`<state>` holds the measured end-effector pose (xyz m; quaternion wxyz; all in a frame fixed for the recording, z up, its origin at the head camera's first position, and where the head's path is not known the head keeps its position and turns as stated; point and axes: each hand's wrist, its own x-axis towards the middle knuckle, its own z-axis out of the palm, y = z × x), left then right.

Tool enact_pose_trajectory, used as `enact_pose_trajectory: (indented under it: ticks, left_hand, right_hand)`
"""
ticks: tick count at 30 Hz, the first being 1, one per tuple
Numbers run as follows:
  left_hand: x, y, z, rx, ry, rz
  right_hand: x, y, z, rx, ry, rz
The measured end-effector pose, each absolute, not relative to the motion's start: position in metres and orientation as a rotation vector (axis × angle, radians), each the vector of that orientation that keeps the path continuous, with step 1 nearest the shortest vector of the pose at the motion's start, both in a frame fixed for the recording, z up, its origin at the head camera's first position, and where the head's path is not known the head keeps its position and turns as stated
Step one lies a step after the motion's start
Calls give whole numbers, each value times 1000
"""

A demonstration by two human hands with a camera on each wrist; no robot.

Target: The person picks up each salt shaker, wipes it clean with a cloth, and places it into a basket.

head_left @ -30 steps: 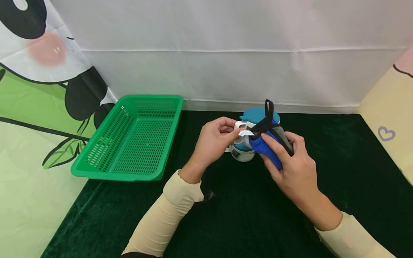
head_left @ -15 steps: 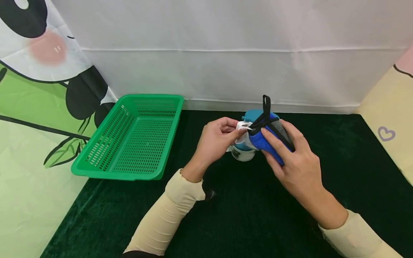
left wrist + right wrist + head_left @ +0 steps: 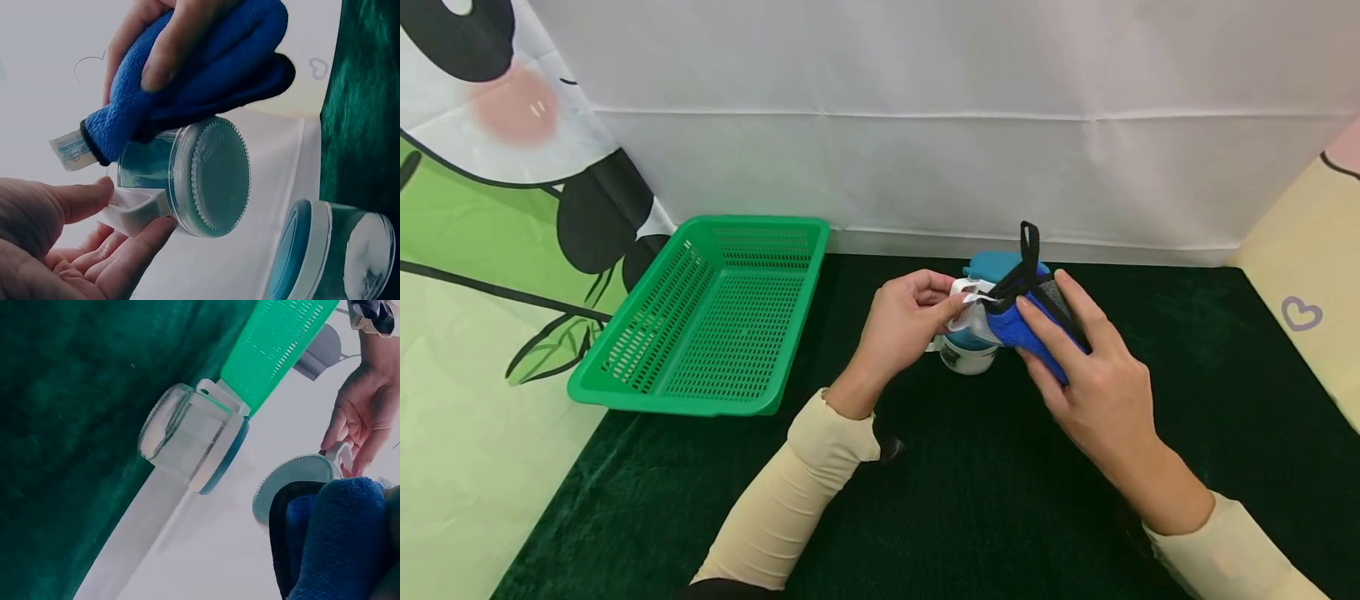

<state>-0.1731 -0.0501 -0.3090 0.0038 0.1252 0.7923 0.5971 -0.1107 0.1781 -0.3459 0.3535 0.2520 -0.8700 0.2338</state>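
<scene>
Held jar (image 3: 206,178): clear-walled and upright, raised between the left hand (image 3: 895,329) and the right hand (image 3: 1097,383); its ridged round base faces down just beside the left index fingertip.
White handle (image 3: 137,209): on the jar's side, directly between left thumb and index finger.
Left fingers: thumb and index pinch that handle from either side; the others curl behind it.
Right fingers: wrapped over the blue cloth (image 3: 1022,332), gripping it as a bunch.
Cloth against jar: beneath the right fingers, blue and grey with black edging, it overlaps the jar's side and hides much of it; how firmly it presses cannot be told.
Black loop (image 3: 1030,242): stands up from the cloth just past the right fingertips.
White tag (image 3: 72,149): sticks out of the cloth near the left thumb tip, apart from it.
Teal lid part (image 3: 996,265): beyond both sets of fingertips, partly behind the cloth.
Standing jar (image 3: 967,358): upright on the dark green cover (image 3: 985,500), below the left fingertips and apart from them, with a teal lid (image 3: 292,250).
Green basket (image 3: 670,406): well apart from the left fingers, out to their left.
White backdrop (image 3: 925,167): beyond all the fingers.
</scene>
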Motion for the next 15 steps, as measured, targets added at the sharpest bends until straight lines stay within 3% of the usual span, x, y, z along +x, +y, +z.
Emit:
enact_pose_trajectory:
  ticks: [15]
  left_hand:
    - [-172,-48,-311,437,2531,1845]
  right_hand:
    - [-111,180,-352,743,-2249,461]
